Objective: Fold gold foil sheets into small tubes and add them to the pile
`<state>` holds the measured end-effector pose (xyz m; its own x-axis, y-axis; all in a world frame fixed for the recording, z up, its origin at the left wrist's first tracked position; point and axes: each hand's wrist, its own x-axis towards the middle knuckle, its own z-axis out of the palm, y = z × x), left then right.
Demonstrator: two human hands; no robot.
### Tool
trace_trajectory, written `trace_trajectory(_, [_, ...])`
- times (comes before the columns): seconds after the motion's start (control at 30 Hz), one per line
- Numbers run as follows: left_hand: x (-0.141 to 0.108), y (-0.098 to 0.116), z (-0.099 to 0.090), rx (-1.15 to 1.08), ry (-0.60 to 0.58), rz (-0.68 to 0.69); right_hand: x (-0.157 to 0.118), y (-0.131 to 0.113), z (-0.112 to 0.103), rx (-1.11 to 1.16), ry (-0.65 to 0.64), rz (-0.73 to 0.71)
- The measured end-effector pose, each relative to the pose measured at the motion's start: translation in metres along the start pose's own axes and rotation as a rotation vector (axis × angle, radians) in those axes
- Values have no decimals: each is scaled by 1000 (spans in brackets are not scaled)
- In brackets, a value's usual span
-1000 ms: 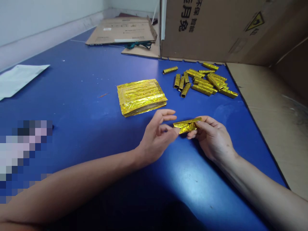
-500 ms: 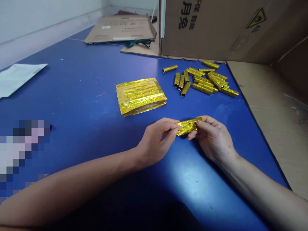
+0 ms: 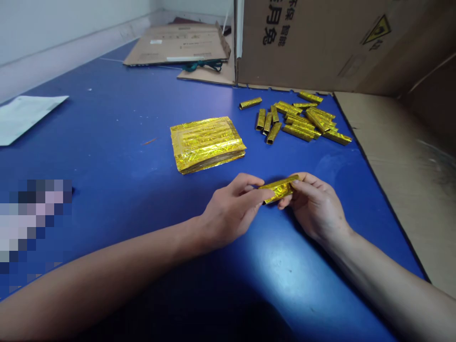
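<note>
A strip of shiny gold foil paper (image 3: 283, 190), folded into a small tube, is held between my two hands just above the blue table. My left hand (image 3: 237, 204) grips its left end, the thumb lying along the near face. At the right end, my right hand (image 3: 317, 202) pinches it between thumb and fingers; some of those fingers are hidden behind. Beyond my left hand lies a stack of flat gold foil sheets (image 3: 208, 142). Farther right, several finished-looking gold foil tubes (image 3: 301, 118) lie in a loose pile.
A large cardboard box (image 3: 302, 47) stands at the back right, with a cardboard sheet (image 3: 392, 166) along the right edge. Flattened cardboard (image 3: 178, 45) and a dark green ribbon (image 3: 203, 65) lie at the back. A pale sheet (image 3: 28, 116) rests at the left; a pixelated patch covers the left edge.
My left thumb has slid right along the near face of the foil tube, and the upper flap now lies closer against it. My right hand keeps its pinch.
</note>
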<state>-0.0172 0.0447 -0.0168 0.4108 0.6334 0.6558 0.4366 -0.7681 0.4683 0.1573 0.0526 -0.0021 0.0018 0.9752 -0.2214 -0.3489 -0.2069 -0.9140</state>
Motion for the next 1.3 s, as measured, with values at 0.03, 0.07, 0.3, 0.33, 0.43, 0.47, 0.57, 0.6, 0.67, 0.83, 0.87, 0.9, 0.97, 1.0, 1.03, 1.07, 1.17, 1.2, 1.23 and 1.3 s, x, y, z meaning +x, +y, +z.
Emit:
trace_trajectory(0.03, [0,0,0,24,-7,2,0,0,0,0,-3,0])
trace_trajectory(0.07, [0,-1,0,42,-18,1,0,0,0,1,-7,1])
trace_trajectory(0.3, [3,-3,2,49,-83,-76,1,1,0,0,-25,-26])
trace_trajectory(0.33, [4,-3,3,43,-85,-79,1,1,0,-3,-22,-27])
trace_trajectory(0.43, [5,-3,3,34,-98,-95,1,1,0,-13,-13,-31])
trace_trajectory(0.47, [5,-3,4,35,-98,-102,2,1,0,-15,-12,-31])
trace_trajectory(0.57, [6,-3,4,30,-81,-112,2,1,-1,-14,-17,-30])
trace_trajectory(0.6, [6,-3,4,27,-75,-116,2,1,-1,-15,-20,-31])
trace_trajectory(0.67, [6,-3,4,22,-71,-130,2,1,-1,-26,-25,-30])
trace_trajectory(0.83, [7,-3,3,19,-50,-161,1,1,0,-58,-28,1])
trace_trajectory(0.87, [7,-3,3,14,-47,-159,1,1,0,-58,-24,7])
trace_trajectory(0.9, [7,-3,3,4,-47,-154,1,1,0,-56,-19,14])
trace_trajectory(0.97, [7,-3,3,-33,-50,-151,2,1,0,-46,-9,30])
trace_trajectory(1.0, [7,-2,3,-55,-53,-153,2,0,0,-39,-6,37])
trace_trajectory(1.03, [7,-1,3,-76,-57,-158,2,0,0,-36,-5,44])
trace_trajectory(1.07, [7,0,2,-93,-61,-169,2,0,0,-35,-6,47])
trace_trajectory(1.17, [8,4,0,-130,-86,-222,2,0,0,-50,-14,39])
trace_trajectory(1.2, [8,5,-1,-149,-96,-241,2,0,0,-54,-16,34])
trace_trajectory(1.23, [8,6,-1,-172,-107,-256,2,0,0,-55,-18,32])
trace_trajectory(1.3, [8,6,-2,-219,-122,-284,2,0,0,-54,-21,32])
